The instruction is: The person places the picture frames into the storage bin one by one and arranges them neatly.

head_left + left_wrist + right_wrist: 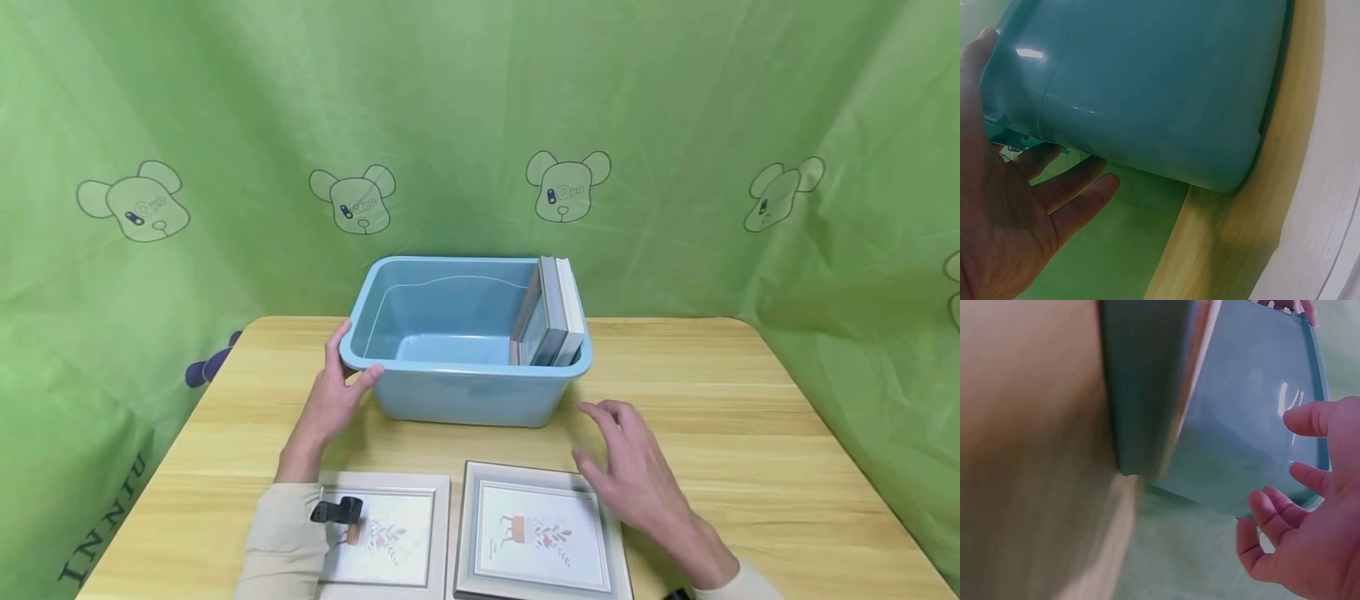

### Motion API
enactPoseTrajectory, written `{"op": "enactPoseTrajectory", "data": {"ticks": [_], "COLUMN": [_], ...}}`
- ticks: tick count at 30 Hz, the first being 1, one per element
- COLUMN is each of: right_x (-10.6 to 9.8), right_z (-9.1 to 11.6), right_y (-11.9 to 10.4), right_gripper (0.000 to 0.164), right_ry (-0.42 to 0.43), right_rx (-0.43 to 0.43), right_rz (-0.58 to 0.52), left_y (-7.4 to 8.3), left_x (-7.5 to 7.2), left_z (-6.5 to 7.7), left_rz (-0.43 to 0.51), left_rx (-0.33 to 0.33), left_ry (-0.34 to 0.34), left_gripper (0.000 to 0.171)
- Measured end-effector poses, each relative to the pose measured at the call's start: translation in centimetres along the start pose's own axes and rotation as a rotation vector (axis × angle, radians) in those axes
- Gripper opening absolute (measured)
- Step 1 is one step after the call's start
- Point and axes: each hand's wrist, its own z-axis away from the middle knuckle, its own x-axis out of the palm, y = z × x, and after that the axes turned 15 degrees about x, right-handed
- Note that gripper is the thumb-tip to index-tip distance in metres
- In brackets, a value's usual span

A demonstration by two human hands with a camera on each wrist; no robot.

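Note:
A light blue plastic tub [480, 392] stands on the table, with several picture frames [555, 312] upright at its right end. My left hand [337, 400] holds the tub's front left corner, thumb on the front rim and the other fingers along the left side. In the left wrist view, those fingers [1085, 194] lie under the rim. My right hand [630, 467] is off the tub's front right corner, fingers loosely bent and holding nothing. Nearest to it below lies a silver-edged picture frame [542, 533] with a plant print. Another white picture frame [390, 533] lies beside it, partly behind my left sleeve.
The wooden table [750, 433] extends on both sides of the tub. A green curtain [465, 125] with bear-head drawings hangs behind and around it. Something purple [210, 365] shows past the table's left edge.

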Motion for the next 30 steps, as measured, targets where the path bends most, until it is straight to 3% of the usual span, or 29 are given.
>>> {"op": "enactPoseTrajectory", "data": {"ticks": [3, 7, 11, 18, 20, 30], "right_x": [0.3, 0.4, 0.4, 0.3, 0.3, 0.4], "right_z": [0.5, 1.0, 1.4, 1.7, 1.8, 2.2], "right_y": [0.4, 0.7, 0.8, 0.7, 0.7, 1.2], "right_gripper": [0.056, 0.052, 0.048, 0.04, 0.036, 0.027], "right_ry": [-0.008, -0.045, -0.117, -0.219, -0.241, -0.311], "right_rx": [0.0, 0.007, 0.026, 0.088, 0.098, 0.087], "right_rz": [0.032, 0.07, 0.119, 0.197, 0.216, 0.308], "left_y": [1.7, 2.4, 2.1, -1.5, -1.8, 0.5], "left_x": [-0.1, -0.1, -0.1, 0.2, 0.2, -0.1], "left_z": [0.2, 0.3, 0.2, -0.2, -0.2, 0.0], "left_rz": [-0.003, -0.017, -0.008, -0.004, -0.007, 0.002], "left_rx": [0.002, 0.01, 0.003, 0.002, 0.007, 0.012], "left_ry": [-0.011, -0.018, -0.012, 0.004, 0.009, -0.003], "left_gripper": [0.083, 0.083, 0.082, 0.084, 0.084, 0.082]}}
